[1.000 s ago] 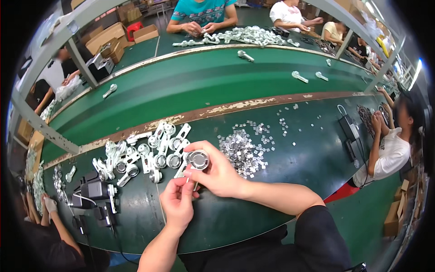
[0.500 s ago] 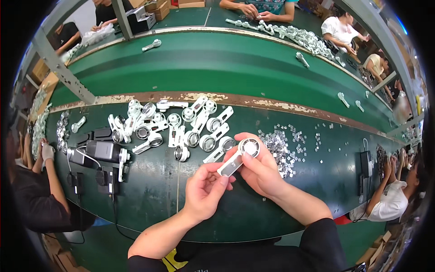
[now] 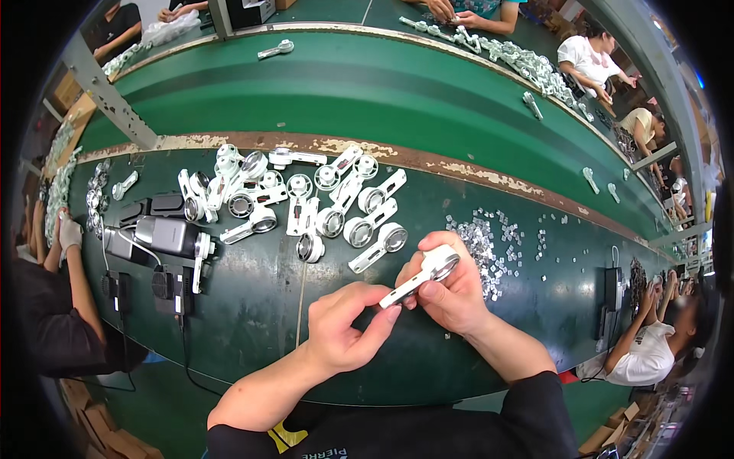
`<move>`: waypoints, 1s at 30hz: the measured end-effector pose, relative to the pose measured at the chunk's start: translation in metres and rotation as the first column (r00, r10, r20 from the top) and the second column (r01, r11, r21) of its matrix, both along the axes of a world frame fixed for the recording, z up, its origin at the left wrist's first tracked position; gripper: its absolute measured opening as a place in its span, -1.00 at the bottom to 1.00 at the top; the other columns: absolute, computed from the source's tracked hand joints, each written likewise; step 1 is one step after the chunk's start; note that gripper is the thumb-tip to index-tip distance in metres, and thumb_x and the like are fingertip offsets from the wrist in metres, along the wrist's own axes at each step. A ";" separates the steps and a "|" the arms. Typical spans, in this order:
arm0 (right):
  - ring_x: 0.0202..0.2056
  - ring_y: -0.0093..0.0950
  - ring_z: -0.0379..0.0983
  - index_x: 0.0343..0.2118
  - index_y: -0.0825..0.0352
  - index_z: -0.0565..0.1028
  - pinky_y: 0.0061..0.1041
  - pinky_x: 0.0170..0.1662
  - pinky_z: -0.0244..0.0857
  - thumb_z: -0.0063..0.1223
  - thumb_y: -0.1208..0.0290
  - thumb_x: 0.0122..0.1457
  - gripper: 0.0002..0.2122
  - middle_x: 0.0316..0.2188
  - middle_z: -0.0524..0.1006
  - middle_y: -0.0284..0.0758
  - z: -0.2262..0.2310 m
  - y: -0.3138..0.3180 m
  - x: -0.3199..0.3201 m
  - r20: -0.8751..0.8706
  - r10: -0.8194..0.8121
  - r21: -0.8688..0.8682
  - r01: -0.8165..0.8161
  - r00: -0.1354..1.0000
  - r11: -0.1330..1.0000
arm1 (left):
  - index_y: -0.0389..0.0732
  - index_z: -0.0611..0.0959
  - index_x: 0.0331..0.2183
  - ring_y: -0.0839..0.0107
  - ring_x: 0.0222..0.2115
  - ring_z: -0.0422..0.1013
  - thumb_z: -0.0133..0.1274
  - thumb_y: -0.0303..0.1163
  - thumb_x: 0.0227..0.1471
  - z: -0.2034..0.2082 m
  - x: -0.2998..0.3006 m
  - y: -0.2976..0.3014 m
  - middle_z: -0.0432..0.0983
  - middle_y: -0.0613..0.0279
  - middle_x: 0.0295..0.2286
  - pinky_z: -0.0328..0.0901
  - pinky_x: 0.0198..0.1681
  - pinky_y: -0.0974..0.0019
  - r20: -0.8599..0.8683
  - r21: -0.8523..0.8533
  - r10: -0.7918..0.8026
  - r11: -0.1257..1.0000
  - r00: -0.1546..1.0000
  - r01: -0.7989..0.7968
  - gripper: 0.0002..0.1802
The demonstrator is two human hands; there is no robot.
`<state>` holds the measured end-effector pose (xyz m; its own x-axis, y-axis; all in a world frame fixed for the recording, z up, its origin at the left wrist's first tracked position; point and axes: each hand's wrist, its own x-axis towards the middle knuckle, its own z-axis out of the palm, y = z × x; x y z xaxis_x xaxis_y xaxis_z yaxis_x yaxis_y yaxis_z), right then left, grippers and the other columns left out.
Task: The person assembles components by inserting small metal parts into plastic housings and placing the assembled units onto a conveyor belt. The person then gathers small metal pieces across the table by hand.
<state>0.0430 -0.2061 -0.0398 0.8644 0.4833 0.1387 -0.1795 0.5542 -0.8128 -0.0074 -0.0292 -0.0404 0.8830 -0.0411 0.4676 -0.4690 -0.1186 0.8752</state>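
A small white handheld fan with a round, dark-ringed head is held between both my hands, tilted edge-on. My left hand pinches its handle end between thumb and fingertips. My right hand wraps round the head side, thumb beneath and fingers behind. Beyond my hands lies a loose pile of similar white fans, some head up, some on their sides. Just past my right hand, small silvery square pieces are scattered on the dark green table.
On the left sit a black motor-like device with a white fan at its end, and black adapters with cables. A black box stands at right. Beyond the ledge runs a green belt carrying a few fans. Co-workers sit around.
The fan has been turned from showing its flat handle face to edge-on. My hands have moved slightly right, still gripping it. The whole view has shifted a little.
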 end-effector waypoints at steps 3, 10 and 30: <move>-0.46 -0.42 0.43 0.05 0.31 0.19 -0.49 -0.39 0.31 0.17 0.46 0.16 -0.54 -0.46 0.47 -0.19 -0.002 -0.001 0.000 0.095 0.004 -0.107 0.007 0.996 0.994 | -0.32 0.61 -0.32 0.31 -0.50 0.51 0.20 -0.58 -0.10 0.000 0.000 0.009 0.56 0.08 -0.45 0.37 -0.41 0.40 0.032 0.080 -0.023 0.997 0.999 0.021 -0.80; -0.26 -0.51 0.45 0.01 0.39 0.27 -0.53 -0.20 0.39 0.21 0.68 -0.01 -0.50 -0.15 0.41 -0.28 0.037 -0.084 0.076 0.564 -0.499 -0.363 0.740 0.658 0.566 | -0.31 0.32 0.15 0.38 -0.48 0.45 0.31 -0.42 -0.14 0.002 -0.001 -0.016 0.54 0.06 -0.22 0.38 -0.40 0.40 -0.140 0.100 -0.105 0.988 0.984 0.120 -0.19; 0.14 0.04 0.17 0.03 0.22 0.48 -0.17 0.22 0.07 -0.16 -0.08 0.22 -0.49 0.08 0.32 0.11 -0.049 -0.383 0.448 0.647 -0.054 -0.685 0.548 0.761 -0.481 | -0.17 0.63 -0.16 0.47 -0.56 0.46 0.23 -0.48 -0.16 -0.027 0.021 -0.010 0.45 0.11 -0.12 0.39 -0.54 0.45 -0.125 0.424 -0.067 0.898 0.990 0.115 -0.59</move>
